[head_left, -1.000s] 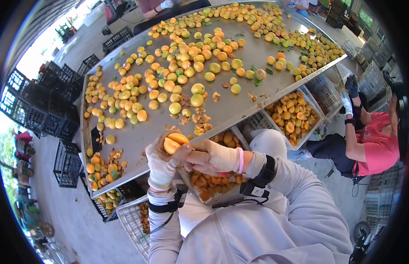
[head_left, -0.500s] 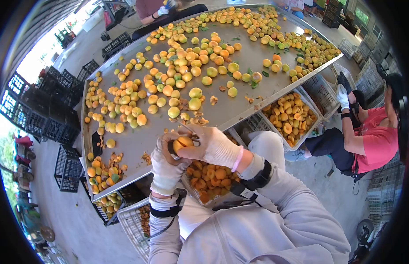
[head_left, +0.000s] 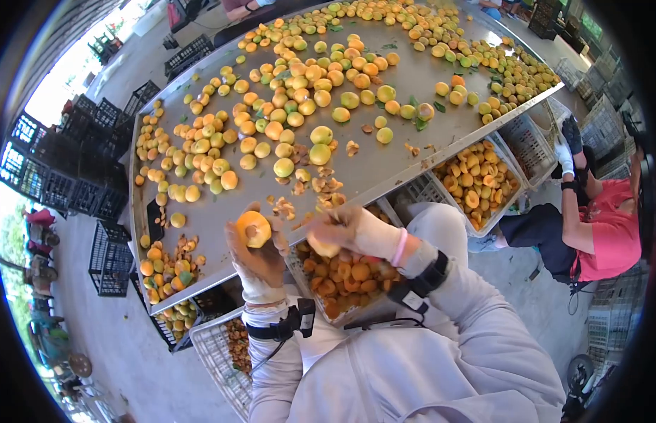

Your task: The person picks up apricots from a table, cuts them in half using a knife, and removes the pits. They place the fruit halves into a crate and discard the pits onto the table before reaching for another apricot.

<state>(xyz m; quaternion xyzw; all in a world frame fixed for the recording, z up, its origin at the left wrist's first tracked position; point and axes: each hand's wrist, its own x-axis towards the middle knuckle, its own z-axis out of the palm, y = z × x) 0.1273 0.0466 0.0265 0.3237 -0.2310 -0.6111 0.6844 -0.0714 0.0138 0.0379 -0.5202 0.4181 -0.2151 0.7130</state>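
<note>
My left hand, in a pale glove, holds an apricot half, its cut face turned up with the brown pit in the middle. Just to the right, my right hand, gloved and blurred by motion, has its fingers closed around the other apricot half. Both hands are over the near edge of the metal table. Below my right hand, many apricot halves fill a crate between my legs. Pits and scraps lie on the table just beyond my hands.
Whole apricots spread across the table. A second crate of halves stands at right, near a seated person in red. A white crate with pits stands at lower left. Black crates are stacked at far left.
My hands have moved apart, and the split apricot they held together is now two separate halves, one in each hand. The view has shifted slightly.
</note>
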